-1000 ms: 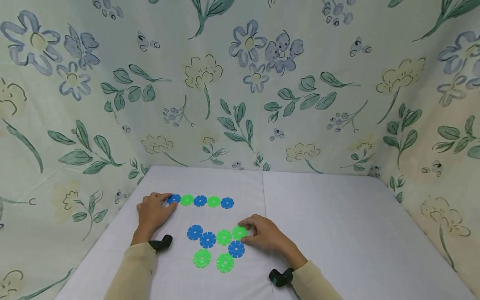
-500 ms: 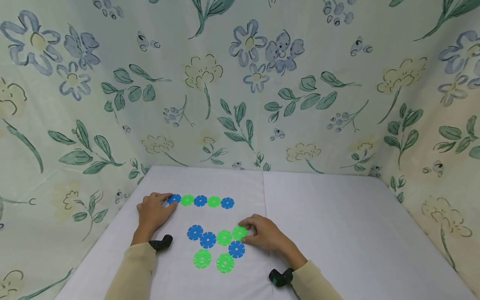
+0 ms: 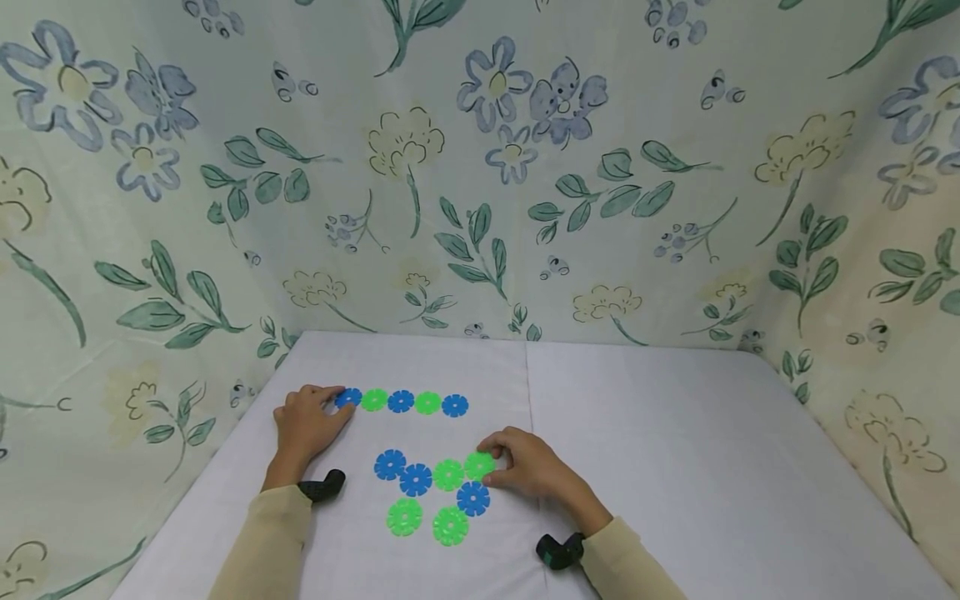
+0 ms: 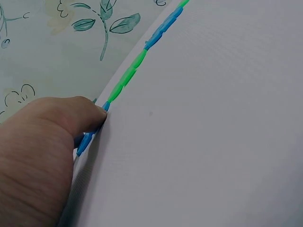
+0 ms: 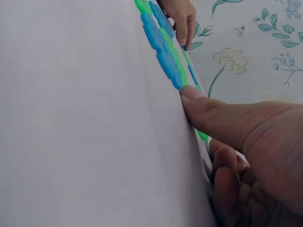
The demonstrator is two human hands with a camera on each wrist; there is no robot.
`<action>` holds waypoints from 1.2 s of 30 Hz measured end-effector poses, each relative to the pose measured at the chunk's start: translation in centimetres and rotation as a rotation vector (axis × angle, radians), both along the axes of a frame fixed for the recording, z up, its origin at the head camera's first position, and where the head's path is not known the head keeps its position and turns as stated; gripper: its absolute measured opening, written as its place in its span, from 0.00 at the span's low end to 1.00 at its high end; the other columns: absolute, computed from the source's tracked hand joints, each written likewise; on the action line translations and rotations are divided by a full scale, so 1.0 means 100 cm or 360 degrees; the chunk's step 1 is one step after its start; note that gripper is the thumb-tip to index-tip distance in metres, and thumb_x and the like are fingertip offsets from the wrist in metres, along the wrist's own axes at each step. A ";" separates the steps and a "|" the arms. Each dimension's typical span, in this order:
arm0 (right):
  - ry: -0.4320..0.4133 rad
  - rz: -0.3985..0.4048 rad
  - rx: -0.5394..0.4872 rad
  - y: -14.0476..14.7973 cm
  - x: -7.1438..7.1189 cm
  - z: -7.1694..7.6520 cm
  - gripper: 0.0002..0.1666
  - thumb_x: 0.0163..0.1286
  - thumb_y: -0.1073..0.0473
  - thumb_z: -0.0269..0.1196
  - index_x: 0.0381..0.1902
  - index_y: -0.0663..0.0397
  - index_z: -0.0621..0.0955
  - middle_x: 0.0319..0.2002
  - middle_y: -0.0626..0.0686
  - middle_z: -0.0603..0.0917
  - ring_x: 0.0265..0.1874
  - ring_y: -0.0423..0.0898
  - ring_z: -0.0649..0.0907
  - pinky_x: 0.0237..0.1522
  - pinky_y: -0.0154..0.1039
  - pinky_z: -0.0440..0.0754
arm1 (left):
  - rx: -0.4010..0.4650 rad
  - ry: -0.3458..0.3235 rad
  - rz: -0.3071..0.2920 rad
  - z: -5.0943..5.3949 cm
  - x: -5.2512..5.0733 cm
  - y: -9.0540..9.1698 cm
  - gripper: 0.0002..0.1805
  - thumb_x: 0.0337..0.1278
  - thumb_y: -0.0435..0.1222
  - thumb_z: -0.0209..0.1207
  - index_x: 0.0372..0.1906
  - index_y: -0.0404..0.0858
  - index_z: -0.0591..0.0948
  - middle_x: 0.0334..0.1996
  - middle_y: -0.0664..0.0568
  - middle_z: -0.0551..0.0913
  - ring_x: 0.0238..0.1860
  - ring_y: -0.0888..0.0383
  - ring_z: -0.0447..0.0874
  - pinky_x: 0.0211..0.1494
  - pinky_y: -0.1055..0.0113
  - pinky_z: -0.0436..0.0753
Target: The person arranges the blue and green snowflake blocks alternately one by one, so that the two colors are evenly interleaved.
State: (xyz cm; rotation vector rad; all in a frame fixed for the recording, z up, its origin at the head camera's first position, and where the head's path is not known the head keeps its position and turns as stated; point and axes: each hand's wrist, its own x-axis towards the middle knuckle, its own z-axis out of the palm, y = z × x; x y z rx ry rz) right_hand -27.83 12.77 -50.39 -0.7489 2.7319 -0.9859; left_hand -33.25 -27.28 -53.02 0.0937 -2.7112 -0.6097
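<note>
My left hand (image 3: 307, 427) holds the blue notched building disc (image 3: 348, 398) at the left end of a straight row, thumb and index finger at its edges. The left wrist view shows the thumb against that disc, with a green disc (image 4: 128, 75) following it. Further right, my right hand (image 3: 531, 467) pinches a green notched disc (image 3: 478, 465) between thumb and index finger, flat on the table. Just below it sits a blue disc (image 3: 473, 499), close to the thumb. Another green disc (image 3: 448, 475) lies at its left. In the right wrist view my thumb partly hides the discs.
Two blue discs (image 3: 415, 480) overlap or touch left of the green ones. Two more green discs, one at left (image 3: 405, 517) and one at right (image 3: 451, 527), lie nearer me. A white cloth covers the table (image 3: 675, 467); a floral curtain (image 3: 480, 183) stands behind and at both sides.
</note>
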 end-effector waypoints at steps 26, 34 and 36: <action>0.0081 0.0076 0.0123 -0.002 0.005 0.005 0.27 0.61 0.47 0.73 0.58 0.45 0.82 0.48 0.43 0.80 0.31 0.35 0.74 0.37 0.33 0.74 | 0.0034 -0.0020 0.0028 -0.004 -0.001 0.000 0.27 0.60 0.53 0.63 0.61 0.46 0.82 0.56 0.38 0.79 0.56 0.38 0.72 0.52 0.42 0.63; 0.0090 0.0121 0.0160 -0.001 0.003 0.006 0.27 0.63 0.46 0.71 0.59 0.45 0.82 0.46 0.44 0.78 0.29 0.35 0.73 0.33 0.31 0.73 | 0.0019 -0.0009 0.0026 -0.003 -0.002 0.001 0.27 0.60 0.54 0.63 0.61 0.47 0.82 0.57 0.39 0.79 0.57 0.38 0.72 0.53 0.42 0.63; 0.0105 0.0131 0.0164 -0.001 0.003 0.007 0.27 0.62 0.45 0.72 0.58 0.45 0.82 0.45 0.44 0.78 0.29 0.35 0.73 0.34 0.31 0.73 | 0.0026 -0.0017 0.0027 -0.003 -0.002 0.001 0.27 0.61 0.54 0.63 0.61 0.47 0.82 0.57 0.38 0.79 0.57 0.38 0.72 0.54 0.41 0.63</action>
